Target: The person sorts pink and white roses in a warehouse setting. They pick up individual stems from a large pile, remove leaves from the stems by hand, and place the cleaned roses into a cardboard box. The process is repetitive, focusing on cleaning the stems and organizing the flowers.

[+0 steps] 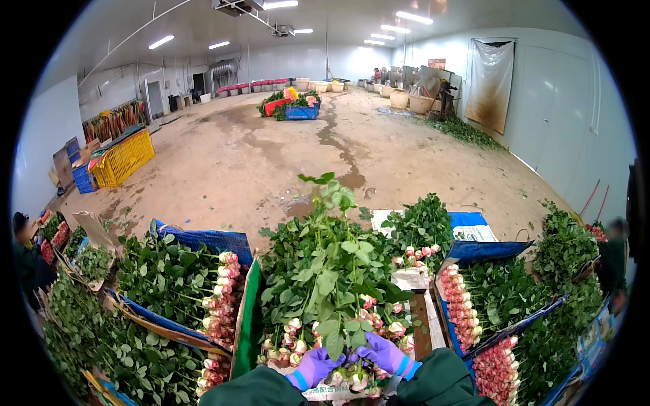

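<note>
My left hand point(316, 367), in a purple glove with a blue cuff, grips leafy rose stems point(325, 284) close below their blooms. Opposite it, my right hand point(383, 354), gloved alike, pinches at the same stems with thumb and fingers; the exact grip is partly hidden by leaves. Pink-and-white rose heads point(358, 381) hang towards me beneath the hands, while the foliage points away. Under and beyond them lies a pile of more roses point(294, 264), with several blooms point(292, 327) around my left hand.
A green divider point(249, 314) stands at left. Rose bundles in blue wraps lie left point(167, 269) and right point(497, 289). A brown slat point(420, 325) sits beside my right hand. Other people stand at the far left point(30, 259) and far right point(613, 254). Farther off is a yellow crate point(124, 158).
</note>
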A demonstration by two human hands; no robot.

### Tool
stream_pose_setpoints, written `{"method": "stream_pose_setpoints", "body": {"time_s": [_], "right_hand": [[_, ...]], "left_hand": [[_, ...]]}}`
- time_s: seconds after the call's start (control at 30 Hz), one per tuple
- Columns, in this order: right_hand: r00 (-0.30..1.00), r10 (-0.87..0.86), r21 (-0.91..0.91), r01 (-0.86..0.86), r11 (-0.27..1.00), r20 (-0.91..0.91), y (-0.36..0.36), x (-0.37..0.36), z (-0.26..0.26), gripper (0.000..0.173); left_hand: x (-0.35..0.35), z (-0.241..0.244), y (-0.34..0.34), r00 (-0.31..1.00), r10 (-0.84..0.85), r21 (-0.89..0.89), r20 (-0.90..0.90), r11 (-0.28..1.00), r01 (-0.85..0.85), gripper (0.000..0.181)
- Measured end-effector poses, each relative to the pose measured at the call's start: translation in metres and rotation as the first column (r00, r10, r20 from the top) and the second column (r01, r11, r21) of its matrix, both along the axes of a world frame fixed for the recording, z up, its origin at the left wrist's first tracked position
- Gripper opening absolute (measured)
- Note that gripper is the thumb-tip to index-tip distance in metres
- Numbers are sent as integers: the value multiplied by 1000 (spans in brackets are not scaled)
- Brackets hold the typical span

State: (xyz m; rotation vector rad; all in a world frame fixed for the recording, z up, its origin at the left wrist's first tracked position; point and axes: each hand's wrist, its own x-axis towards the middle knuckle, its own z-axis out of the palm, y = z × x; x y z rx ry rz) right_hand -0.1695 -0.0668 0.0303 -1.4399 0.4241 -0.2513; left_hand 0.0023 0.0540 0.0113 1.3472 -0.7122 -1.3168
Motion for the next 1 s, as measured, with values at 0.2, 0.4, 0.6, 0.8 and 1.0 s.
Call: {"method": "stream_pose_setpoints", "body": {"time_s": [0.2, 0.4, 0.6, 0.8, 1.0], "right_hand": [[999, -44, 86, 43, 995, 15, -8, 11, 14, 47], [967, -174, 560, 40, 828, 187, 4, 31, 38, 40], [884, -454, 673, 268, 690, 113, 6, 43, 48, 32], [886, -457, 599, 324, 732, 80, 4, 42, 63, 35], [892, -446, 508, 353, 786, 71, -1, 42, 64, 38]], "left_hand": [[13, 81, -12, 952, -196, 254, 237, 958, 134, 30], [31, 77, -25, 930, -259, -147, -261, 963, 227, 29], [18, 90, -20, 851, 10, -52, -526, 998, -44, 21], [12, 92, -19, 787, 65, -42, -614, 993, -114, 19], [10, 94, -18, 833, 152, -54, -532, 976, -213, 17]]}}
